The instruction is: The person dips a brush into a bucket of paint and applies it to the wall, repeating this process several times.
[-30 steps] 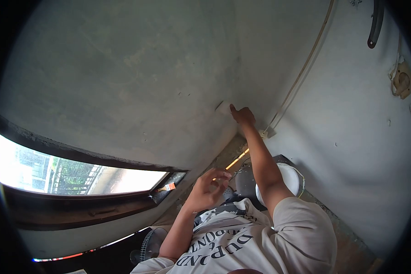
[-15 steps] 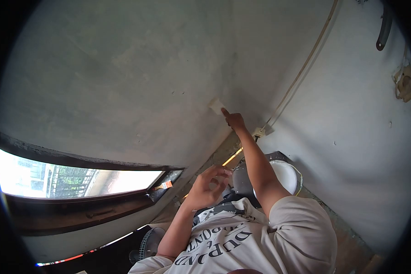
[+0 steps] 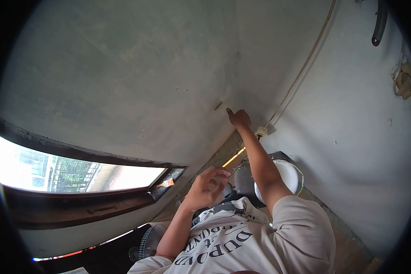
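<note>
My right hand (image 3: pixel 239 118) is stretched out to the grey plastered wall (image 3: pixel 137 77) and grips a small scraper (image 3: pixel 219 106). Its blade shows edge-on as a thin dark line against the wall, just left of my fingers. My left hand (image 3: pixel 208 187) hovers in front of my chest with the fingers loosely curled, and nothing shows in it. It is well below and left of the scraper.
A white bucket (image 3: pixel 288 176) stands on the floor under my right arm. A window (image 3: pixel 77 176) opens at the lower left, with an orange-handled brush (image 3: pixel 166 185) on its sill. A cable (image 3: pixel 301 73) runs up the corner wall. A fan (image 3: pixel 146 244) sits low.
The scraper has turned from flat and pale to edge-on against the wall, and my right hand has shifted slightly up and right. My left hand has barely moved.
</note>
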`<action>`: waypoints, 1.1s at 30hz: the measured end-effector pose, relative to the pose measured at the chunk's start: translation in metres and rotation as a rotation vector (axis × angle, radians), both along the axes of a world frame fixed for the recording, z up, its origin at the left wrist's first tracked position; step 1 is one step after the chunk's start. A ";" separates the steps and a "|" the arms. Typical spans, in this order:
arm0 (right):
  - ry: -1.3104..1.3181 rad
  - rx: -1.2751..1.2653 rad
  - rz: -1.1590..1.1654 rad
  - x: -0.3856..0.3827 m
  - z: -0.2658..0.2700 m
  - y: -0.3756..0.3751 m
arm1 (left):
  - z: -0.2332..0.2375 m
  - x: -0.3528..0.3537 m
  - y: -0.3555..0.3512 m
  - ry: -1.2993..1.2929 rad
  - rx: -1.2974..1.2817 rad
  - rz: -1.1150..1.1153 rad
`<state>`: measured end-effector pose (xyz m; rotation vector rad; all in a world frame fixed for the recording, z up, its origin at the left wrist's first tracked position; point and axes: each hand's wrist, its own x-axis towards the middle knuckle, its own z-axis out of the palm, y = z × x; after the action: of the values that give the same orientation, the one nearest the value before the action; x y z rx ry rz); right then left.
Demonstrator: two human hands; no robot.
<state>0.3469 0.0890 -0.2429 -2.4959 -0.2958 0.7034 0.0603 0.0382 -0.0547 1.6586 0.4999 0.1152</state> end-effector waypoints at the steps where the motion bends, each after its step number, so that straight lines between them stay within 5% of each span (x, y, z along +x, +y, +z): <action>1: -0.009 0.026 0.011 -0.002 0.020 0.001 | 0.001 -0.001 0.000 0.024 -0.016 -0.011; 8: -0.054 0.407 0.060 -0.006 0.149 -0.014 | 0.005 0.000 0.000 -0.018 -0.012 -0.016; 14: 0.039 0.745 0.134 -0.023 0.161 -0.015 | 0.009 -0.001 -0.003 -0.047 0.001 0.001; 17: 0.362 0.623 0.147 -0.030 0.121 0.003 | 0.008 -0.007 0.000 -0.024 -0.039 -0.002; 22: 0.455 0.534 0.092 -0.042 0.032 0.003 | 0.004 -0.016 0.003 -0.018 -0.020 0.044; 27: -0.086 0.166 0.133 -0.050 -0.084 -0.016 | 0.002 -0.023 0.001 -0.025 -0.027 0.064; 30: -0.014 0.042 0.174 -0.058 -0.146 -0.024 | 0.006 -0.026 -0.001 -0.033 -0.018 0.064; 33: 0.041 0.210 0.128 -0.057 -0.106 -0.012 | 0.012 -0.034 -0.007 -0.023 -0.009 0.073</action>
<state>0.2900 0.0765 -0.3486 -2.2757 -0.4923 0.7336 0.0259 0.0311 -0.0425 1.6293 0.5431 0.1849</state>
